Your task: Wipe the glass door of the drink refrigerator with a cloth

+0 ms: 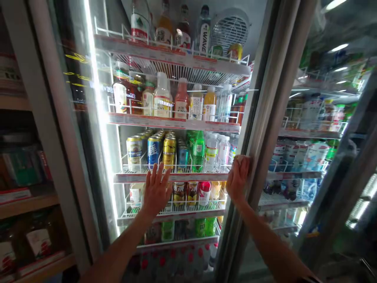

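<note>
My left hand [157, 188] is raised with its fingers spread, palm toward the glass door [188, 155] of a lit drinks cooler. It appears to lie flat on the glass, in front of the shelf with cans. My right hand [237, 181] is at the right edge of the door, beside the metal frame [266, 118]. Its fingers are curled over a small crumpled brownish-pink cloth [244, 160], pressed against the edge; most of the cloth is hidden. Behind the hands stand a gold can [169, 151], a blue can [153, 151] and green bottles [196, 151].
Bottles fill the upper shelves, with a round fan grille [231, 27] at the top. A second cooler section [306, 133] stands to the right, seen through glass. Wooden shelves [29, 204] with packaged goods are on the left. A bright light strip [98, 98] runs down the cooler's left side.
</note>
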A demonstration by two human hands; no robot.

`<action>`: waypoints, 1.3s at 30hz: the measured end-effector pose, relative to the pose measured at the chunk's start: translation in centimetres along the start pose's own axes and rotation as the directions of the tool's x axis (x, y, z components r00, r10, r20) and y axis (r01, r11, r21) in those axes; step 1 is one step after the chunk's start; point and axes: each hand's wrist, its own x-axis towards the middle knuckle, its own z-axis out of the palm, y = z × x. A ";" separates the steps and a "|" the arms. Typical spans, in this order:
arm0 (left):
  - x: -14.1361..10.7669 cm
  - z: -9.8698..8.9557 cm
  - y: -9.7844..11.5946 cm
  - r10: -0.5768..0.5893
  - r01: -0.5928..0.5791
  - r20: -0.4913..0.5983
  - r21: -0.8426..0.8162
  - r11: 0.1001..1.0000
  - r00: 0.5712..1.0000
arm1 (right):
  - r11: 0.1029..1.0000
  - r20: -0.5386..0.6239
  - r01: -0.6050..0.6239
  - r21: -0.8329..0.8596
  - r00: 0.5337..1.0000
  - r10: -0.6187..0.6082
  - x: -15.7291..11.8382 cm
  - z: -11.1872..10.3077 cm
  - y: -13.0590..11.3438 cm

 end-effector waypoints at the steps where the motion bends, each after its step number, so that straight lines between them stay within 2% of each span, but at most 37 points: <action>1: 0.0 -0.1 0.0 0.006 -0.006 0.006 -0.003 1.000 1.000 | 0.999 0.036 0.032 0.005 0.999 -0.033 -0.6 0.0 -0.7; 3: 0.1 -0.3 0.0 0.014 -0.013 0.014 -0.009 1.000 1.000 | 0.994 0.111 0.109 0.025 0.988 -0.111 -1.4 0.0 -2.0; 5: 0.1 -0.5 -0.2 0.016 -0.016 0.004 -0.019 1.000 1.000 | 0.991 0.128 0.133 0.028 0.982 -0.136 -0.8 0.1 -2.7; 9: 0.3 -1.0 -0.9 -0.009 0.008 -0.033 -0.023 1.000 0.999 | 1.000 -0.055 -0.025 -0.010 0.998 0.025 2.8 0.9 -4.6; 11: 0.4 -1.3 -1.7 -0.043 0.042 -0.049 -0.009 0.999 0.998 | 1.000 -0.064 -0.009 0.026 0.998 0.011 2.9 1.4 -7.2; 12: 0.4 -1.6 -2.2 -0.058 0.058 -0.058 -0.001 0.998 0.997 | 0.996 -0.005 0.061 0.062 0.998 -0.061 2.3 1.6 -8.7; 13: 0.5 -1.8 -2.7 -0.071 0.071 -0.066 0.006 0.997 0.995 | 0.978 0.092 0.175 0.110 0.978 -0.185 1.6 1.8 -10.1; 14: 0.4 -2.1 -3.3 -0.079 0.081 -0.075 0.013 0.997 0.994 | 0.942 0.168 0.295 0.160 0.932 -0.321 0.8 1.9 -11.2; 16: 0.3 -2.6 -4.6 -0.099 0.102 -0.090 0.027 0.994 0.991 | 0.889 0.231 0.411 0.200 0.862 -0.451 -0.1 1.9 -12.1; 17: 0.2 -2.9 -5.2 -0.114 0.117 -0.092 0.035 0.992 0.989 | 0.896 0.215 0.406 0.179 0.873 -0.438 -0.1 1.9 -12.0; 18: 0.0 -3.2 -5.8 -0.130 0.135 -0.088 0.043 0.990 0.988 | 0.927 0.174 0.351 0.136 0.912 -0.371 0.2 1.9 -11.6; 20: -0.4 -3.6 -6.8 -0.163 0.167 -0.072 0.057 0.984 0.984 | 0.987 0.056 0.154 0.054 0.986 -0.157 1.2 2.2 -11.1; 21: -0.6 -3.7 -7.2 -0.177 0.181 -0.064 0.062 0.982 0.982 | 0.997 0.020 0.075 0.036 0.997 -0.075 1.5 2.4 -11.3; 22: -0.8 -3.8 -7.5 -0.183 0.187 -0.062 0.064 0.980 0.981 | 0.998 0.021 0.047 0.037 0.999 -0.048 1.5 2.7 -11.8; 24: -1.0 -3.9 -7.8 -0.181 0.185 -0.061 0.065 0.981 0.982 | 0.984 0.106 0.156 0.087 0.981 -0.165 1.1 3.0 -13.3; 26: -1.0 -3.8 -8.0 -0.176 0.181 -0.061 0.069 0.981 0.982 | 0.935 0.196 0.318 0.157 0.918 -0.346 0.8 3.1 -14.0; 27: -1.0 -3.8 -8.1 -0.173 0.177 -0.060 0.074 0.981 0.983 | 0.923 0.206 0.347 0.165 0.903 -0.376 1.0 3.1 -13.9; 28: -1.0 -3.8 -8.2 -0.170 0.174 -0.059 0.078 0.982 0.984 | 0.936 0.188 0.321 0.144 0.920 -0.345 1.4 3.1 -13.4; 30: -1.0 -3.7 -8.2 -0.168 0.171 -0.051 0.078 0.982 0.985 | 0.988 0.084 0.141 0.063 0.986 -0.146 2.8 3.1 -12.1; 32: -0.9 -3.6 -8.2 -0.173 0.176 -0.055 0.068 0.982 0.983 | 0.998 -0.035 -0.048 0.028 0.998 0.049 4.0 3.2 -11.7; 33: -0.9 -3.5 -8.1 -0.180 0.184 -0.059 0.061 0.981 0.982 | 0.997 -0.048 -0.068 0.039 0.996 0.070 4.2 3.3 -12.1; 34: -0.9 -3.4 -8.1 -0.188 0.191 -0.063 0.055 0.980 0.980 | 0.998 -0.020 -0.023 0.062 0.999 0.025 4.2 3.4 -12.8; 35: -0.9 -3.4 -8.1 -0.193 0.196 -0.071 0.051 0.979 0.979 | 0.993 0.037 0.069 0.094 0.997 -0.073 4.0 3.5 -13.6; 37: -1.0 -3.2 -8.2 -0.193 0.197 -0.076 0.043 0.979 0.978 | 0.944 0.165 0.286 0.166 0.935 -0.313 3.6 3.5 -14.8; 38: -1.1 -3.2 -8.3 -0.193 0.196 -0.072 0.038 0.980 0.979 | 0.913 0.198 0.361 0.189 0.897 -0.395 3.8 3.5 -14.9; 39: -1.2 -3.2 -8.4 -0.193 0.196 -0.069 0.031 0.980 0.979 | 0.902 0.201 0.389 0.188 0.884 -0.423 4.3 3.3 -14.5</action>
